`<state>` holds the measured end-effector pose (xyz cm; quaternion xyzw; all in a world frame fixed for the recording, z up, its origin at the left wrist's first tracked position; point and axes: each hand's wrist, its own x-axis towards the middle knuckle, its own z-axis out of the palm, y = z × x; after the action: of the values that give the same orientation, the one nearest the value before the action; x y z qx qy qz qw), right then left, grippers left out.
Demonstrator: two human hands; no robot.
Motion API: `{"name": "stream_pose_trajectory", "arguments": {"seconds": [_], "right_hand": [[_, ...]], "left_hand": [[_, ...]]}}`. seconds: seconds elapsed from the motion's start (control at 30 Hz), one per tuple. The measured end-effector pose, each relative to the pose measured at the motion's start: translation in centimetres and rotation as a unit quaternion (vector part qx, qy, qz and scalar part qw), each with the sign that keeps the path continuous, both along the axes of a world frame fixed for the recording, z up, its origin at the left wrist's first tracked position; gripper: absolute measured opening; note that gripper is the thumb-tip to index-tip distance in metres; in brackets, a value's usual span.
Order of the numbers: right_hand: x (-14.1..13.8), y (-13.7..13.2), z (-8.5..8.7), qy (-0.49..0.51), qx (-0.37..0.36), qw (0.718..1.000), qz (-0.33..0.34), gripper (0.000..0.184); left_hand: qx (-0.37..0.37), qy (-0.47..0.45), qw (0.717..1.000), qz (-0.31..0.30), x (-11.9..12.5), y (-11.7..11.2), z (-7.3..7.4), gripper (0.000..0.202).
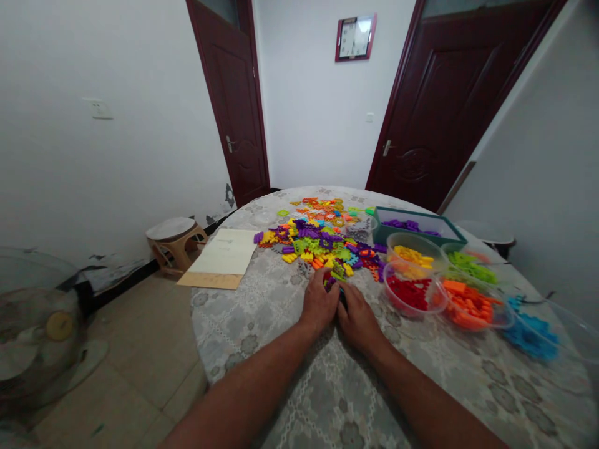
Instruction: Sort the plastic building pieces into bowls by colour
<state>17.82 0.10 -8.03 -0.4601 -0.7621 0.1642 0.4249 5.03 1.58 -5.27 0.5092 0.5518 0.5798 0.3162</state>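
My left hand (320, 302) and my right hand (358, 317) are close together at the near edge of a mixed heap of plastic building pieces (322, 240). The heap has purple, yellow, lime green, orange and blue pieces. Curled fingers of my left hand close around a small purple and red building piece (330, 282), partly covered by the fingers. My right hand is bent inward beside it, its fingers closed; whatever lies in them is mostly hidden.
Clear bowls on the right hold sorted pieces: yellow (412, 257), red (409, 293), orange (472, 305), lime green (472, 268) and blue (533, 337). Behind them a green box (381, 234) contains purple pieces. Paper (229, 249) lies left on the patterned tablecloth (262, 349). A stool (175, 243) stands beyond.
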Motion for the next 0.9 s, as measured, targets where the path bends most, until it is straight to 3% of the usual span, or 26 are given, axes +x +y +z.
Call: {"name": "stream_pose_trajectory", "arguments": {"seconds": [0.07,0.2,0.3,0.37,0.43,0.5,0.57,0.9], "right_hand": [[0.1,0.0,0.6,0.030,-0.020,0.999,-0.005,0.039],[0.5,0.2,1.0,0.101,-0.049,0.993,-0.034,0.039],[0.4,0.6,0.8,0.149,-0.064,0.984,-0.072,0.039],[0.1,0.9,0.9,0.170,-0.057,0.980,-0.090,0.040],[-0.4,1.0,1.1,0.179,-0.036,0.979,-0.095,0.039],[-1.0,1.1,1.4,0.171,-0.010,0.981,-0.090,0.037],[-1.5,1.0,1.8,0.148,0.013,0.986,-0.076,0.035],[-3.4,2.3,3.6,0.035,0.089,0.995,-0.027,0.035]], "left_hand": [[-0.015,-0.056,0.998,0.004,0.9,0.2,0.3,0.042],[-0.042,-0.087,0.995,-0.007,2.3,0.5,1.0,0.025],[-0.046,-0.107,0.993,-0.009,2.9,0.8,0.9,0.021],[-0.046,-0.170,0.984,-0.011,3.1,0.9,0.6,0.024],[-0.046,-0.284,0.957,-0.025,3.0,1.1,0.4,0.030],[-0.046,-0.400,0.914,-0.053,2.6,1.4,0.4,0.035],[-0.048,-0.470,0.878,-0.076,2.2,1.7,0.5,0.035],[-0.044,-0.571,0.815,-0.086,-0.2,3.2,0.7,0.031]]}}
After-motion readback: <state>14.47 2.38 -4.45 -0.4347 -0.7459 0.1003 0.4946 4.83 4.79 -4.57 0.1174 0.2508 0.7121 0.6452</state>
